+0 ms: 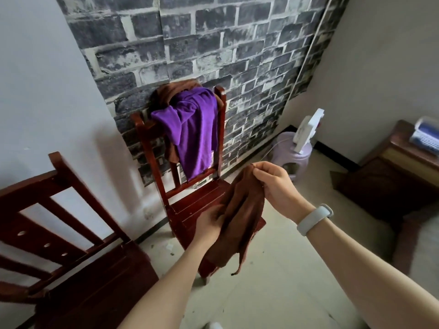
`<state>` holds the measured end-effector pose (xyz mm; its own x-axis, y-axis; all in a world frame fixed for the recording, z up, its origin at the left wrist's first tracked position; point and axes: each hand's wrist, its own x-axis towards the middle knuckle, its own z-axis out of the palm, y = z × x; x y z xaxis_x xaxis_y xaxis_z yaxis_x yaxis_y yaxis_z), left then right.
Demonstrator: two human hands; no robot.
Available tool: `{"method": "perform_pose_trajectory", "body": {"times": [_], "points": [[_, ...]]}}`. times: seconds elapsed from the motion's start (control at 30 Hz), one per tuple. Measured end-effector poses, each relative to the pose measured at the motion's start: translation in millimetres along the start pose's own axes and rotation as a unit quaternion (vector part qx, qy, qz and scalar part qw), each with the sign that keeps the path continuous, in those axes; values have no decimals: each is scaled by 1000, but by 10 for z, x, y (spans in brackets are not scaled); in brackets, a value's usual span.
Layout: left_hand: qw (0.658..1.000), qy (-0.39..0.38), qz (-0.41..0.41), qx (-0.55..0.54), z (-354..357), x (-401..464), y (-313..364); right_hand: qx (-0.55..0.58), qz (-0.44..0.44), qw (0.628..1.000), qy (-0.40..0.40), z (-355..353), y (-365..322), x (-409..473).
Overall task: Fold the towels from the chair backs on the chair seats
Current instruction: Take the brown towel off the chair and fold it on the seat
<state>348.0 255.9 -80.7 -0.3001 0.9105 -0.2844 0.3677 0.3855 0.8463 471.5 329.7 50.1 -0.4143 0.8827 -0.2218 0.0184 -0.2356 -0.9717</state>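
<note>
Both hands hold a brown towel in the air above the chair seat: the right hand pinches its top corner, the left hand grips its side edge. A purple towel and another brown towel drape over the chair back.

Bare forearms, pale wristband on right wrist

Open floor below and right of the hands, free to pass. Straight ahead, blocked by the chair, seat partly bare behind a hanging brown towel pinched by right hand and left hand. Chair back crowded by a purple towel (another brown one underneath). Hemmed left by a second chair; right by a stool and cabinet.
</note>
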Motion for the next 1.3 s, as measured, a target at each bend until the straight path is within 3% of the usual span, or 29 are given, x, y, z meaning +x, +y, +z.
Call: {"method": "perform_pose_trajectory", "body": {"times": [0.13, 0.23, 0.3, 0.37, 0.43, 0.57, 0.67, 0.77, 0.93, 1.13, 1.3], "points": [[998, 49, -3, -49, -68, 21, 40, -14, -9, 994, 104, -383, 18, -4], [987, 119, -86, -71, -303, 76, -108, -59, -3, 981, 184, -657, 198, 35], [947, 172, -182, -203, -522, 63, -189, -72, 9, 971, 228, -753, 367, 77], [878, 204, -229, -367, -760, 9, -231, -89, 15, 964, 251, -769, 512, 124], [851, 223, -227, -418, -981, -94, -292, -109, 14, 961, 255, -714, 618, 171], [845, 258, -207, -419, -1337, -374, -409, -132, 11, 968, 213, -549, 717, 240], [839, 209, -229, -448, -1530, -648, -467, -166, 15, 974, 151, -391, 784, 301], [895, 171, -233, -341, -1588, -971, -592, -199, 2, 976, 90, -179, 889, 338], [924, 282, -195, -172, -1568, -1471, -900, -289, 3, 956, 46, 182, 1140, 354], [912, 344, -214, -69, -1634, -2024, -1260, -283, 38, 956, -66, 571, 1310, 261], [891, 387, -238, 9, -1657, -2445, -1656, -371, -10, 905, -206, 868, 1412, 76]]}}
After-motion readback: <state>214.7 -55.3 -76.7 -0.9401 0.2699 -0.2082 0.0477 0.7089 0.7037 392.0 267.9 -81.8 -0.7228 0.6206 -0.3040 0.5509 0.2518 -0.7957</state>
